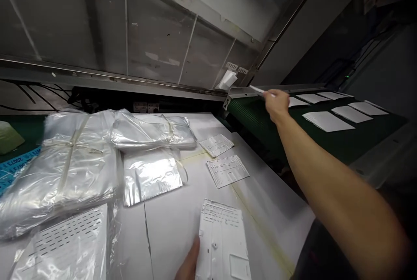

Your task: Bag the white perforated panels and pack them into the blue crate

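My left hand (189, 260) is at the bottom edge of the view, against the left side of a white moulded plastic panel (223, 241). Its fingers are mostly hidden, so I cannot tell if it grips the panel. My right arm stretches far up and to the right. My right hand (276, 105) is closed around a thin white stick (257, 91) that points left, above the edge of a green conveyor belt (260, 119). Two smaller perforated white plastic panels (227, 171) lie flat on the white table (176, 223), beyond my left hand.
Bundles of clear plastic bags (61, 171) tied with tape and a silvery bag (151, 175) lie on the table's left side, with a perforated panel in a bag (65, 245) at lower left. Several white sheets (327, 121) lie on the green belt. A steel hood (156, 23) runs overhead.
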Motion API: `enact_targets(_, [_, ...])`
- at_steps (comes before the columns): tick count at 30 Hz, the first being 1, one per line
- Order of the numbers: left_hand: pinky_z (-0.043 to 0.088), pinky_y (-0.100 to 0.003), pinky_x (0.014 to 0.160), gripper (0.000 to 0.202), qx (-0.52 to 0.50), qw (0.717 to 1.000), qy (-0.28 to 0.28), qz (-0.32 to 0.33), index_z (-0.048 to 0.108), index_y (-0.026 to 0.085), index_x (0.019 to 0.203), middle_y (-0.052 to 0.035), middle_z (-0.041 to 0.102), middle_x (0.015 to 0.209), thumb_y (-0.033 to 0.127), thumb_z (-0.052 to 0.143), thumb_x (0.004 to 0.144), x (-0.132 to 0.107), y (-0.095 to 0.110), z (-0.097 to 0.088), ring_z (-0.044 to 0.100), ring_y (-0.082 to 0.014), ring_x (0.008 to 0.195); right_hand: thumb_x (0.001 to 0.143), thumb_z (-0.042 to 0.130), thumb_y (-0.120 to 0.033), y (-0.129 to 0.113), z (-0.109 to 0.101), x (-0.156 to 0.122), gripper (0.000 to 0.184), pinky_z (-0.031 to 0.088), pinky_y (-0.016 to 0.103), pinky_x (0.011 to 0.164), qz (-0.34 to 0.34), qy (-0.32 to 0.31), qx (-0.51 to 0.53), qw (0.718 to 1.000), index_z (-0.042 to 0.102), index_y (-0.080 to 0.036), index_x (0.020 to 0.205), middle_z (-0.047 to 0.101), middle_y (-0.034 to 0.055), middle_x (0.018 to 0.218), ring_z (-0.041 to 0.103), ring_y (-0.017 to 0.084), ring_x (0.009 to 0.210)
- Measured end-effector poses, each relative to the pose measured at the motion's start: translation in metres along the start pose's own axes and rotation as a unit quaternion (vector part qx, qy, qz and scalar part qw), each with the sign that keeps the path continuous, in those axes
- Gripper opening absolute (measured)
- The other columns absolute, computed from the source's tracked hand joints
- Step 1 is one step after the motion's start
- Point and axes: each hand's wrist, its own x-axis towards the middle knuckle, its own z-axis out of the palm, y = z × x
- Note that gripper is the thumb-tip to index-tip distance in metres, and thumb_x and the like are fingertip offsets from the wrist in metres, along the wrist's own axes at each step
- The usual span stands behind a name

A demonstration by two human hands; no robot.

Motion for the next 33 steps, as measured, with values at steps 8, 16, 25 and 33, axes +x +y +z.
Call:
enact_targets(8, [0.020,-0.049,0.109,0.075,0.010,0.999,-0.050,0.003,0.039,0.015,0.137,-0.0131,0.054,0.130,0.065,0.036,0.082,-0.024,0.006,0.028,0.042,-0.0336,0.125,0.088,0.045,-0.046,-0.021,-0.084,-0.115,0.043,0.053,0.036,0.090,-0.010,-0.012,0.243,0.970,0.037,-0.034,0.128,0.052,0.0001,0.132,0.054,0.020,0.113])
enact_targets(16, [0.033,-0.056,0.097,0.084,0.029,0.995,-0.058,0.073,0.046,0.016,0.132,-0.0175,0.061,0.119,0.076,0.035,0.073,-0.040,-0.004,0.038,0.051,-0.0375,0.115,0.073,0.062,-0.050,-0.027,-0.100,-0.410,0.059,0.056,0.044,0.076,0.314,-0.084,0.356,0.876,0.049,-0.025,0.124,0.056,0.0101,0.127,0.059,0.035,0.106])
enact_targets(25, [0.042,-0.049,0.091,0.063,0.071,0.977,0.025,0.198,0.038,0.015,0.134,-0.0169,0.065,0.111,0.030,0.064,0.078,-0.046,-0.021,0.049,0.061,-0.0314,0.102,0.072,0.059,-0.053,-0.012,-0.092,-0.454,0.055,0.046,0.039,0.092,0.283,-0.119,0.325,0.895,0.050,-0.023,0.117,0.055,0.0094,0.124,0.047,0.031,0.120])
enact_targets(33, [0.044,-0.045,0.088,0.052,0.366,0.874,0.018,0.320,0.059,0.014,0.111,-0.0144,0.067,0.104,0.040,0.071,0.068,-0.048,-0.024,0.051,0.060,-0.0332,0.097,0.070,0.064,-0.054,0.002,-0.091,-0.426,0.053,0.049,0.043,0.084,0.242,-0.228,0.457,0.825,0.055,-0.021,0.112,0.067,0.0094,0.103,0.062,0.029,0.095])
